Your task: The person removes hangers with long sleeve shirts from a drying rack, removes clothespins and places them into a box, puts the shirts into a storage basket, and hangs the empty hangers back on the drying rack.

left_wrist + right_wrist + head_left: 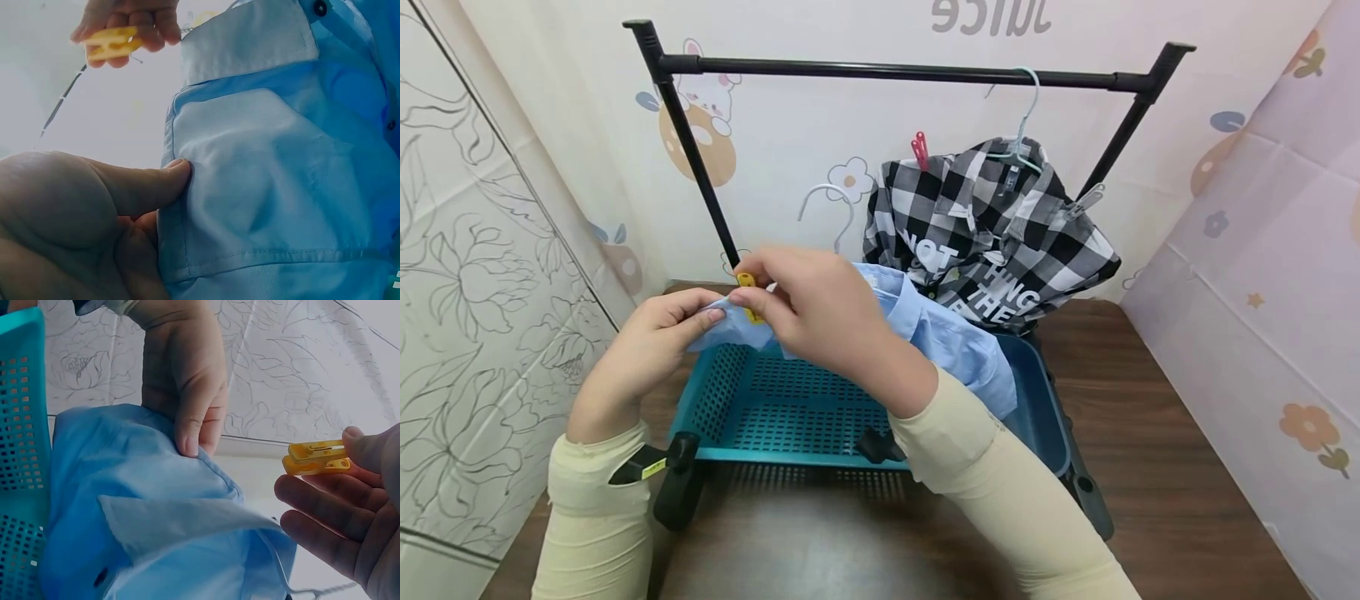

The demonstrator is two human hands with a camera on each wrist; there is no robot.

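Note:
A light blue collared shirt lies over the basket, spread toward the left. My left hand pinches its left edge, the thumb on top of the fabric in the left wrist view. Above that edge, my right hand holds a yellow clothespin between thumb and fingers. In the right wrist view the clothespin is apart from the shirt. A white hanger hook rises behind the shirt's collar; the rest of that hanger is hidden.
A teal perforated basket stands on the dark wooden table. Over it runs a black rack bar, where a checkered shirt hangs on a pale blue hanger, with a red clothespin and a grey clothespin.

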